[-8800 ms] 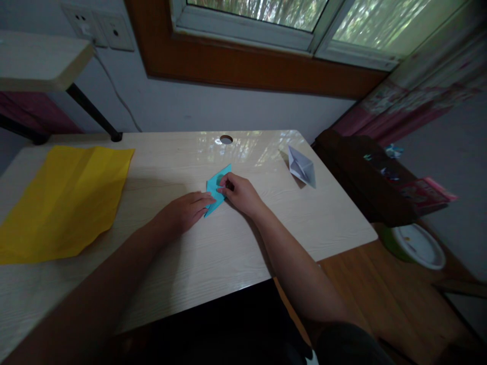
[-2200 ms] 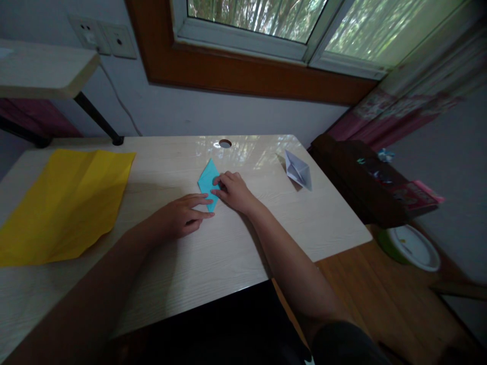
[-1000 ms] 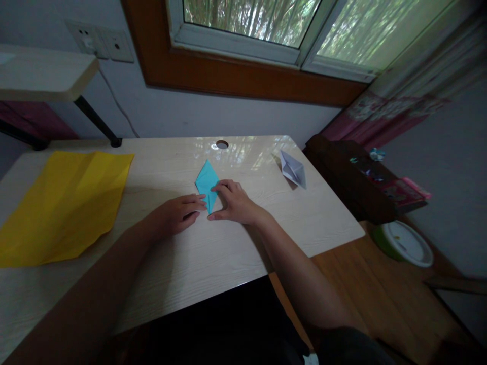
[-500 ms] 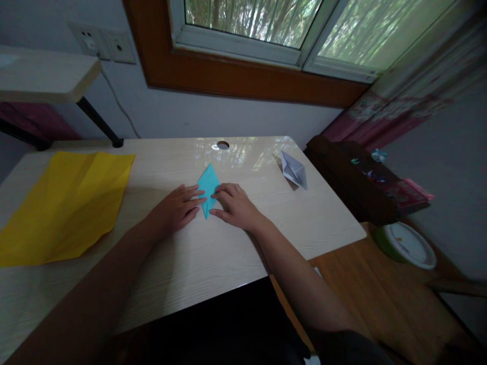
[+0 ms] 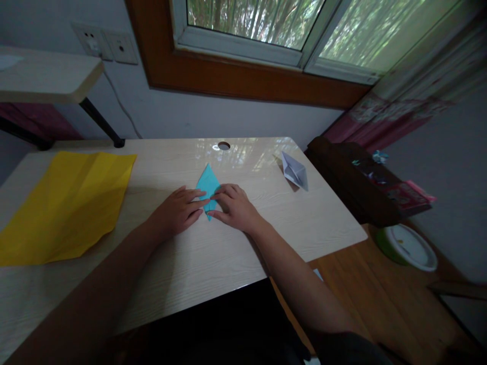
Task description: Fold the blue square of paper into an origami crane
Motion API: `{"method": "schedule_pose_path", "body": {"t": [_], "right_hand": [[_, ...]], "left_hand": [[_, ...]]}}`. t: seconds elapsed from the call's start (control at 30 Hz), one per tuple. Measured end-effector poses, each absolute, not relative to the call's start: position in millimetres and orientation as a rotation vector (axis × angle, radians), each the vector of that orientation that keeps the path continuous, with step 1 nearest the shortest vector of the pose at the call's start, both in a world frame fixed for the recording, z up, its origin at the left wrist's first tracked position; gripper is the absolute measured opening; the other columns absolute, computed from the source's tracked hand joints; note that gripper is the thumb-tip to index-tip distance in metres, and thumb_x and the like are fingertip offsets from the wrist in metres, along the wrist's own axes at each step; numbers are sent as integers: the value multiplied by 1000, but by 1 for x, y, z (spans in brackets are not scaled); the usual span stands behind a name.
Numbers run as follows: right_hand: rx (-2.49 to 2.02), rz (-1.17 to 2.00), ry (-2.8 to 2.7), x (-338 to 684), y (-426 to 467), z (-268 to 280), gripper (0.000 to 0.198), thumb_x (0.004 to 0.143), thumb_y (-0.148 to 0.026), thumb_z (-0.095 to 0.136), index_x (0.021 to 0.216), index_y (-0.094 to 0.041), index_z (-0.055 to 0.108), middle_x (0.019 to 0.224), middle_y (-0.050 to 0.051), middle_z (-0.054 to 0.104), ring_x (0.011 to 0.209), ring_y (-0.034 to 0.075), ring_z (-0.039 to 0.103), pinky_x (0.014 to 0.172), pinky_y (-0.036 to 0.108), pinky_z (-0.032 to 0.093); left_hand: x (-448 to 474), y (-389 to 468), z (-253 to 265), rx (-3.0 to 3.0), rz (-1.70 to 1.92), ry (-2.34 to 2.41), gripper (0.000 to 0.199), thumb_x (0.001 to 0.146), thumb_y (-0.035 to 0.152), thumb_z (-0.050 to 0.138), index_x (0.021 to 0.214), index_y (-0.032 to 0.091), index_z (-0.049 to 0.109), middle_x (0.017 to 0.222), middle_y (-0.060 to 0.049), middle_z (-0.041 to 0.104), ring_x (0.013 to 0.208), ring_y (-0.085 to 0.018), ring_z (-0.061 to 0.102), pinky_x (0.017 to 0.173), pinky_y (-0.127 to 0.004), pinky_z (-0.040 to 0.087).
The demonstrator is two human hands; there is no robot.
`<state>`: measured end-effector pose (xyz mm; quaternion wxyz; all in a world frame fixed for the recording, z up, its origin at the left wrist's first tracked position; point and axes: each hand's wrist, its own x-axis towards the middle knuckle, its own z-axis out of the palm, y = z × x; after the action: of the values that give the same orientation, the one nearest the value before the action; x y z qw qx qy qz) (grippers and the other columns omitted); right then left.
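Note:
A turquoise piece of folded paper, kite-shaped with long points at the far and near ends, lies on the table between my hands. My left hand rests on its left side, fingers stretched out and spread, the fingertips pressing the paper. From the right, my right hand has its thumb and bent fingers on the paper's right edge and near point, gripping it there. My fingers hide part of the middle and the lower folds.
A large yellow sheet lies on the left of the pale table. Toward the right stands a folded white paper piece. A raised shelf is at back left. Beyond the table's right edge are a dark cabinet and a green-and-white tub.
The turquoise paper's near point has shifted slightly right and its far point slightly left. My left fingertips and right thumb have moved closer together over it.

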<state>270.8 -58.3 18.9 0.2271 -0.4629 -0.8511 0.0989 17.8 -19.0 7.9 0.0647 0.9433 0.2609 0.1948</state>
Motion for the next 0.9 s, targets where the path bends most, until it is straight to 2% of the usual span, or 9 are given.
{"method": "schedule_pose_path", "body": {"t": [0.17, 0.27, 0.47, 0.6, 0.77, 0.9], "right_hand": [[-1265, 300, -2332, 274, -57, 16, 47, 92, -62, 65, 122, -26, 64, 133, 11, 61, 127, 28, 53, 110, 47, 40], [-1249, 311, -2337, 275, -55, 15, 49, 90, -62, 68, 123, -26, 63, 134, 11, 61, 128, 28, 53, 111, 47, 39], [-1232, 327, -2338, 277, -50, 11, 56, 84, -63, 73, 124, -25, 64, 134, 12, 61, 128, 30, 54, 110, 48, 41], [-1205, 330, -2344, 278, -49, 10, 56, 84, -62, 74, 125, -25, 64, 133, 12, 61, 127, 30, 54, 110, 49, 41], [-1224, 342, -2337, 278, -49, 8, 55, 83, -62, 75, 124, -27, 64, 134, 11, 60, 127, 31, 53, 109, 50, 41], [-1227, 359, -2323, 278, -49, 8, 56, 82, -63, 76, 123, -27, 65, 135, 12, 61, 128, 32, 53, 108, 50, 41]], "left_hand": [[20, -19, 10, 2852, 666, 702, 30, 102, 24, 52, 125, 23, 72, 131, -10, 70, 117, -25, 66, 111, -50, 48], [18, -18, 7, 2839, 649, 709, 32, 102, 25, 53, 130, 25, 70, 137, -9, 68, 125, -26, 63, 116, -53, 43], [11, -15, 6, 2841, 511, 920, 37, 105, 31, 47, 138, 28, 65, 153, -4, 56, 150, -34, 40, 120, -64, 33], [10, -14, 8, 2806, 502, 1068, 40, 105, 33, 46, 141, 29, 63, 156, -4, 52, 154, -34, 32, 122, -62, 33], [10, -10, 1, 2806, 534, 1143, 46, 105, 38, 47, 146, 23, 58, 162, -11, 43, 157, -35, 24, 124, -59, 30], [7, -7, -6, 2783, 544, 1175, 52, 104, 42, 48, 152, 23, 50, 163, -11, 41, 156, -34, 26, 126, -58, 27]]}}
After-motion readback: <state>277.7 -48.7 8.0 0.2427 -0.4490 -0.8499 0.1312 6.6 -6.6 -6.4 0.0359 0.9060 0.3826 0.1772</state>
